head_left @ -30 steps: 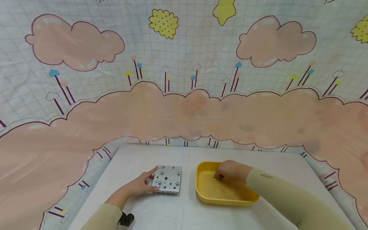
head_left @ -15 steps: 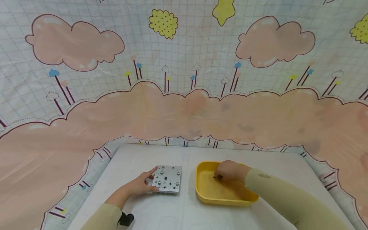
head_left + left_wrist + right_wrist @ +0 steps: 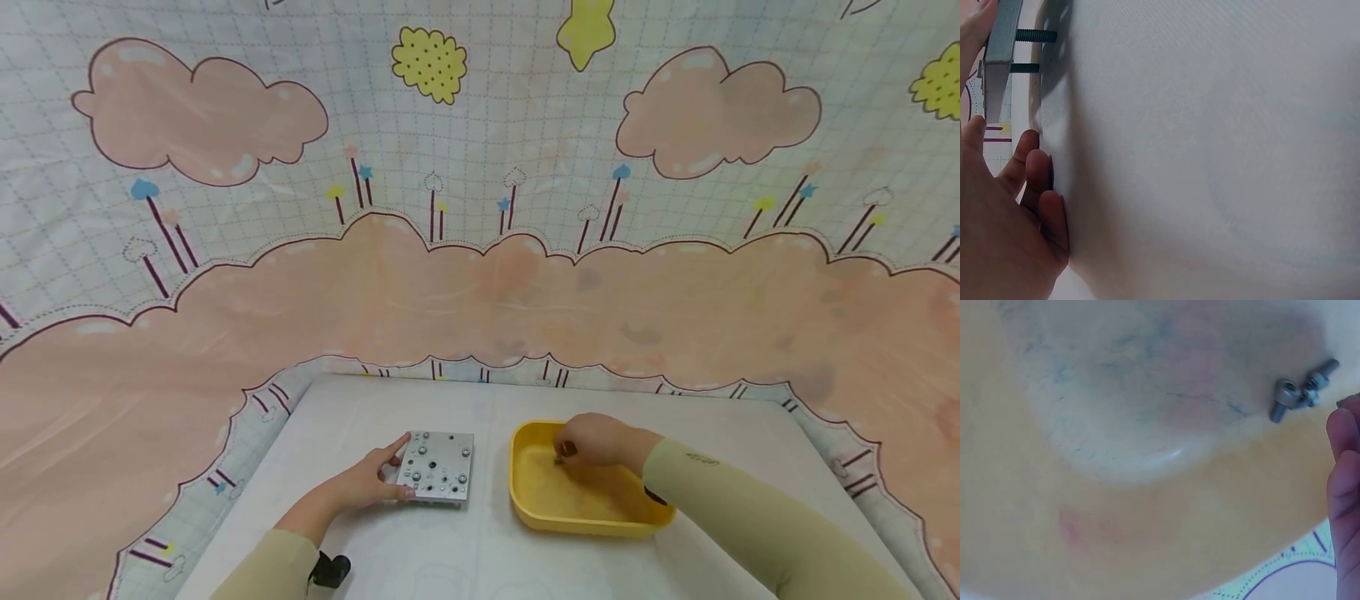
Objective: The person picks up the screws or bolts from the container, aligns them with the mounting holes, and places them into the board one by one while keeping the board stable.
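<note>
In the head view my left hand grips a square silver metal plate at its left side, thumb at the near corner and index finger at the far one. Several screws and holes dot its top. The left wrist view has threaded screw shanks sticking out beneath the plate. My right hand is over the left part of a yellow tray, fingers curled together. In the right wrist view, a grey metal tip, apparently a screw's, shows at its fingertips; the rest is hidden. Beside them lie socket head screws.
Both tray and plate are on a white-covered table, with a strip of cover between them. A patterned cloth hangs behind and spreads to both sides. A black strap piece sits by my left wrist.
My right hand has risen slightly and shifted a little left inside the tray's outline. The left hand and the plate stay where they were.
</note>
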The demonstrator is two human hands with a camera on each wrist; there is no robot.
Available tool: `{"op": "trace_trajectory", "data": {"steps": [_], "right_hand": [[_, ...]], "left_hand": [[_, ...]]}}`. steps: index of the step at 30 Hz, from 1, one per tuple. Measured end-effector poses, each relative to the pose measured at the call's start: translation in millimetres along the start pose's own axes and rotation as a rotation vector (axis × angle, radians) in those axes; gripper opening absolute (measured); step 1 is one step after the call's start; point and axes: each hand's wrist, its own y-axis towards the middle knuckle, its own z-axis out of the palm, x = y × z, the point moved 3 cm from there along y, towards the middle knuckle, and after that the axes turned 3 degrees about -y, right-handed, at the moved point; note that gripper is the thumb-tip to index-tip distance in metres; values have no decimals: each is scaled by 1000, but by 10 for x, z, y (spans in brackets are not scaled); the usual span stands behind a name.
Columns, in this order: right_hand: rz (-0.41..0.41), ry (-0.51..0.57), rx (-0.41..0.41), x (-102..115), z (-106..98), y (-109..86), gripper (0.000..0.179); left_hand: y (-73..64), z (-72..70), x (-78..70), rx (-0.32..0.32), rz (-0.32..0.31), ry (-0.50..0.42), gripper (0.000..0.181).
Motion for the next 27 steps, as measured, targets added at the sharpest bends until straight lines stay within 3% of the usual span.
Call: {"op": "trace_trajectory", "data": {"steps": [5,12,20,27], "right_hand": [[29,71,-29,-2,-113,-27,5],[92,296,-95,21,-195,-29,8],[173,550,-173,111,-268,86,12],[181,724,-189,231,-315,212,16]], "left_hand": [[5,-19,-5,8,6,16,104],[8,-14,-30,24,9,21,105],[-5,-8,-37,24,3,43,105],[17,31,-25,-3,-13,67,106]]}}
